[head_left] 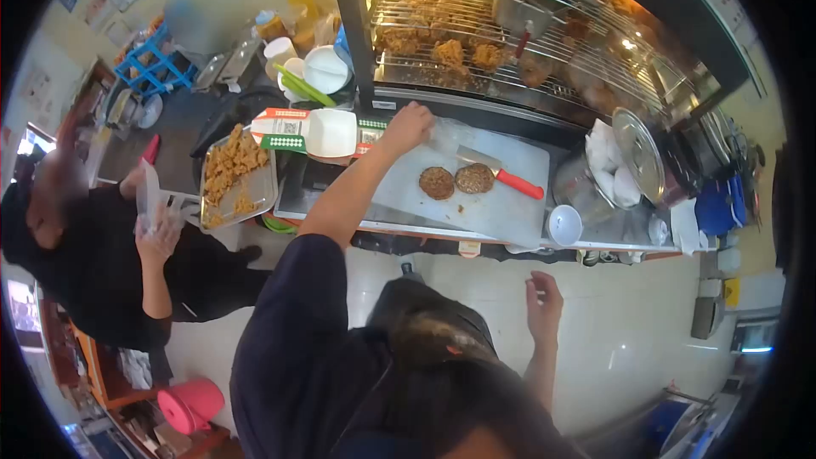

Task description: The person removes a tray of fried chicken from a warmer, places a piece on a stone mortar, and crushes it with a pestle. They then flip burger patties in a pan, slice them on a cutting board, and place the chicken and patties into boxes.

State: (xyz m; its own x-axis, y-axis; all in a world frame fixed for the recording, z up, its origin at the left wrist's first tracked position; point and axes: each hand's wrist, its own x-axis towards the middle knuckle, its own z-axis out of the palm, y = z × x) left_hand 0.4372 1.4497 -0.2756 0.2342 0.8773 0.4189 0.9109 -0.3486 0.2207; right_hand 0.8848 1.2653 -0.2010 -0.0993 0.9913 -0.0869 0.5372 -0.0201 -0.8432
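Note:
My left hand (410,126) reaches over the counter with its fingers closed on the edge of a thin clear plastic bag (452,133). Below the bag, on a white cutting board (520,157), lie two browned meat patties (437,183). A knife with a red handle (519,184) rests beside them, its blade partly under the plastic. Just left of my left hand stands an open paper food box (331,133), white inside with a printed lid. My right hand (544,293) hangs in front of the counter, holding nothing, its fingers loosely bent and apart.
A lit warming cabinet (450,34) with fried chicken stands behind the board. A small white bowl (564,225) and a metal pot (586,183) are at the right. A tray of fried pieces (240,178) is at the left, near a co-worker (93,263) holding clear plastic.

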